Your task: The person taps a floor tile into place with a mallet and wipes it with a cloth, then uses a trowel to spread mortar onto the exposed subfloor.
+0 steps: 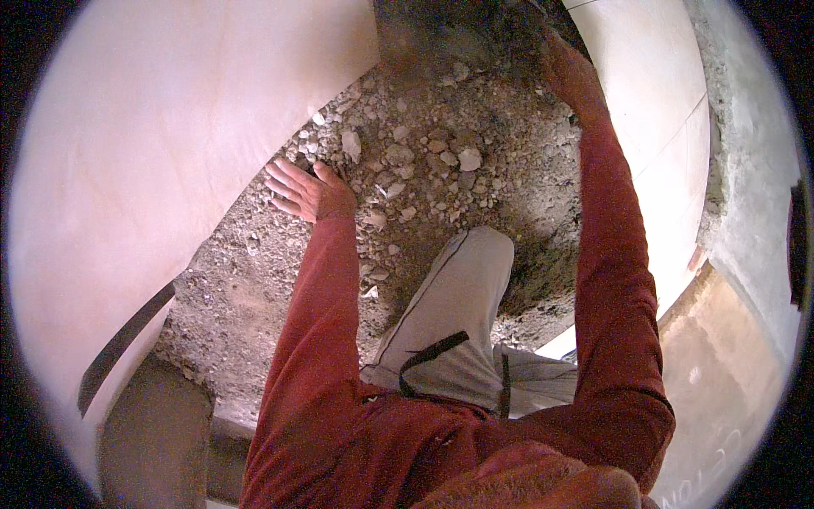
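While the right hand blurs in shadow, grip indeterminable, the left hand spreads open.
Fingertips touch the large pale plywood sheet above grey stony rubble.

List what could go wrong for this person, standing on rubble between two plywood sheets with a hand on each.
1. The ground is loose stones and dirt; the raised knee suggests stepping, so a foot may slip or twist.
2. The left hand is open, fingers flat at the edge of the large left plywood sheet; with no real grip the sheet might tip or slide.
3. The right hand reaches far up along the right plywood sheet; that stretch may cost balance, and bare hands risk splinters.
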A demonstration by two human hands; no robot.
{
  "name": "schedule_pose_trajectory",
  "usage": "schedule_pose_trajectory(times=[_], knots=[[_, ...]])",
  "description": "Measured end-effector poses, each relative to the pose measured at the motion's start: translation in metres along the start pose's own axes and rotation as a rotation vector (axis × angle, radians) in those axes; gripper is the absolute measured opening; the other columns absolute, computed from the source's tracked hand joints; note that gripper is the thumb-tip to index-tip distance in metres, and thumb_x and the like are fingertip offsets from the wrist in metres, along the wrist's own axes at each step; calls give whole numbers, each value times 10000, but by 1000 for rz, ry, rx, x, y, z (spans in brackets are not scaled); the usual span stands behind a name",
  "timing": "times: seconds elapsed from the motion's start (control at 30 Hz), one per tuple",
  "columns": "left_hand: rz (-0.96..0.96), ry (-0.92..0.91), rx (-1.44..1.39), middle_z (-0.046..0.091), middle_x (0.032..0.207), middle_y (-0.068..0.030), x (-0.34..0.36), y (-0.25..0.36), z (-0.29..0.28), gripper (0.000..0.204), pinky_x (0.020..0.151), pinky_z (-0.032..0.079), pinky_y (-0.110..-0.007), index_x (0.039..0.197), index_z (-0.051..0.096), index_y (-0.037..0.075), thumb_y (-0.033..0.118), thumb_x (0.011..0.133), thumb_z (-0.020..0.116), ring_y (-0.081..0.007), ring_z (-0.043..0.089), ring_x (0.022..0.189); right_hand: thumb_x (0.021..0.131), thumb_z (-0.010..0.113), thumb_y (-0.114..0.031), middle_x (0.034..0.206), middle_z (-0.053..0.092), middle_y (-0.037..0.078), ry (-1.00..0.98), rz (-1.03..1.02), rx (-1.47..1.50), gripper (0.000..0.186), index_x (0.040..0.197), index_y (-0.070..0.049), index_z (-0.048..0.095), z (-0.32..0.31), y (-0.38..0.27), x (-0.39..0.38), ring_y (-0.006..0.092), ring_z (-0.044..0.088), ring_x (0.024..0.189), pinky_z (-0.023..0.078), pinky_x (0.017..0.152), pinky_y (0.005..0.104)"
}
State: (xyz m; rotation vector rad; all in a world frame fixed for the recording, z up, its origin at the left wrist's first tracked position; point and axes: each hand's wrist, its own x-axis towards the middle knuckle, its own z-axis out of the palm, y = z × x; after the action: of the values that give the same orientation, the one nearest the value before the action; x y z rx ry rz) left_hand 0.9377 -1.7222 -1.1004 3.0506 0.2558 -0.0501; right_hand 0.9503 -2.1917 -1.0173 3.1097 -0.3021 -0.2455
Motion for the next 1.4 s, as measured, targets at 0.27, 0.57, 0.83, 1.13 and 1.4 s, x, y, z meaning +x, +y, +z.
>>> schedule_pose_trajectory(times=[0.27,0.57,0.83,1.13,1.4], knots=[[0,57,49,89,1655,-172,-2,-11,10,696,1212,50,-561,1559,198,16,438,1029,356,-377,69,1523,938,588,-315,1341,584,187,-350,119,-96,567,1449,-124,434,1,-102,-109,388,688,972,562,818,546],[-10,72,-28,80,1660,-155,-5,-7,8,698,1209,71,-571,1571,186,54,405,1017,424,-354,83,1526,957,536,-180,1183,646,158,-147,192,264,387,1315,-34,542,-44,-120,-207,367,656,1014,544,836,448],[17,297,323,180,1648,-124,-5,-13,37,701,1186,200,-535,1560,263,92,510,1014,402,-311,192,1511,878,555,-62,1253,617,206,-288,72,396,384,1258,-23,595,-7,-147,-188,374,591,1167,489,999,451],[40,475,384,251,1628,-116,3,-38,65,683,1166,244,-550,1546,302,101,523,1017,394,-316,287,1473,973,527,-519,717,546,37,-227,1157,1349,424,1112,-123,586,-5,-48,-365,170,551,560,487,495,350],[69,277,218,101,1663,-118,-8,-11,43,629,1217,120,-527,1575,226,118,450,1047,309,-362,133,1515,963,489,-624,639,495,-12,-329,846,1503,509,998,-128,600,25,-112,-246,116,472,462,422,403,290]])
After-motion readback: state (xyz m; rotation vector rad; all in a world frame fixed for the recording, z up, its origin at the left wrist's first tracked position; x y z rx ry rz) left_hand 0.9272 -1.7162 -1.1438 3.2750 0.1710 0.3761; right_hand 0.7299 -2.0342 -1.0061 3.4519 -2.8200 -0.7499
